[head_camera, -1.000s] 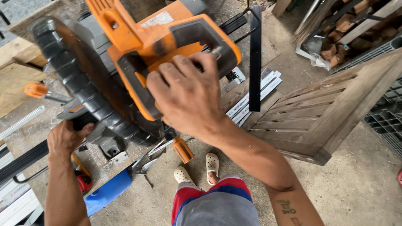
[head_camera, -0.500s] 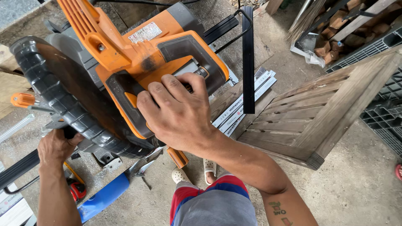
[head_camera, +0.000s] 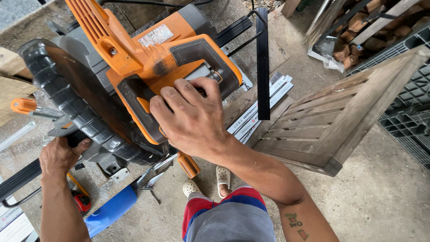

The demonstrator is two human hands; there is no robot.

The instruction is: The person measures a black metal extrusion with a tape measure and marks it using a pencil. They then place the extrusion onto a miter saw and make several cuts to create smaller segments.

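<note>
Since a second ago the orange mitre saw [head_camera: 148, 67] head has swung lower-left. The right hand [head_camera: 192, 118] is wrapped round its handle; the left hand [head_camera: 60, 154], below-left of the saw, seems clamped on a black bar [head_camera: 20, 179]. Keep that bar pinned flat and fingers clear of the blade guard.

Rough outdoor workshop or yard work area. Bare concrete floor [head_camera: 385, 188], dusty. Orange mitre saw [head_camera: 148, 67] directly under the right hand's fingers [head_camera: 188, 92]; black metal bar [head_camera: 262, 67] just beyond them. Wooden slatted frame [head_camera: 340, 116], stacked firewood [head_camera: 376, 22], and black plastic pallets [head_camera: 410, 112] farther off to their right.
</note>
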